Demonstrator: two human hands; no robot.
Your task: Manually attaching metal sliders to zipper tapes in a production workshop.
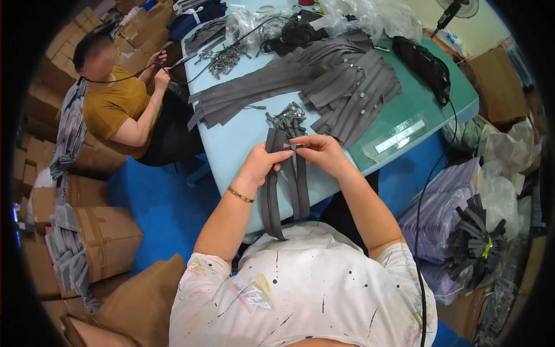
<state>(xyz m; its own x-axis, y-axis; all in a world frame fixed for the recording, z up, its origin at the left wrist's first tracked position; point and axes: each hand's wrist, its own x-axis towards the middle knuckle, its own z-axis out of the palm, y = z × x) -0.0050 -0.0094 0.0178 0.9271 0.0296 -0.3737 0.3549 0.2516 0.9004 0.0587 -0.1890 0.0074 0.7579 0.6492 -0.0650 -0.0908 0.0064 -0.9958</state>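
Note:
Both hands meet over the table's near edge. My left hand (254, 165) is closed on a dark grey zipper tape (272, 202), which loops down toward my lap. Thumb and forefinger of my right hand (326, 153) pinch a small zipper slider (293, 147) at the tape, close to the left fingertips. How far the slider sits on the tape is too small to tell. Just beyond my hands lies a heap of grey zipper sliders (289, 118). Farther back, many grey zipper tapes (347, 81) are spread in a fanned pile, some with sliders on them.
Another slider heap (222, 62) lies at the table's far left, near clear plastic bags (399, 20). A black bag (422, 66) rests on the green mat (399, 115). A co-worker (124, 98) sits at left. Cardboard boxes (107, 237) and wrapped bundles (445, 202) flank me.

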